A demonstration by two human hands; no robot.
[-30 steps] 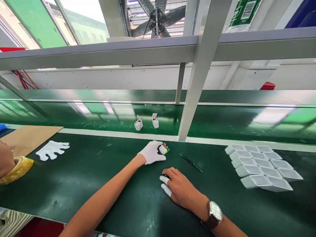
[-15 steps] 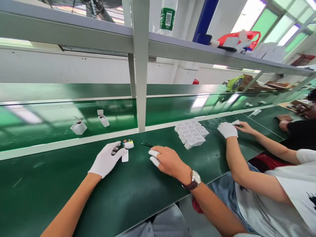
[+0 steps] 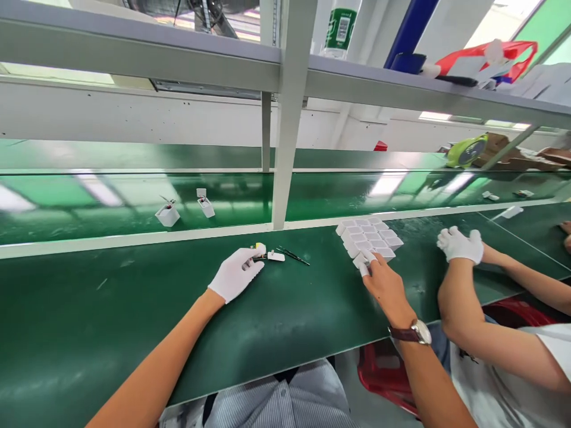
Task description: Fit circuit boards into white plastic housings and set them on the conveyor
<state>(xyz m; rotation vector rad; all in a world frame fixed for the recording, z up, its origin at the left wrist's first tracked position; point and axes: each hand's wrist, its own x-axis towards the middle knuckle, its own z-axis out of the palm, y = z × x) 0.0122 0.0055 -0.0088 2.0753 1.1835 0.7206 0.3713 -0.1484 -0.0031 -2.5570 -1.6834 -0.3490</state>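
My left hand, in a white glove, pinches a small electronic board with a yellow and a white part on it. A small white plate sticks out to the right of the board; whether they are joined I cannot tell. Dark tweezers lie on the green bench just beyond. My right hand is bare except for white covers on two fingers and wears a watch. Its thumb and forefinger close around the nearest of several white plastic boxes, packed together in rows.
Two white boxes with wires, one box and another, stand on the glossy green strip behind the ledge. A shelf post rises at the bench's back. At right, a co-worker's gloved hand hovers near the bench; a red stool is below.
My right hand has moved right from the tweezers to the white boxes, leaving the tweezers lying on the bench. My left hand has closed on the board. The view has shifted left.
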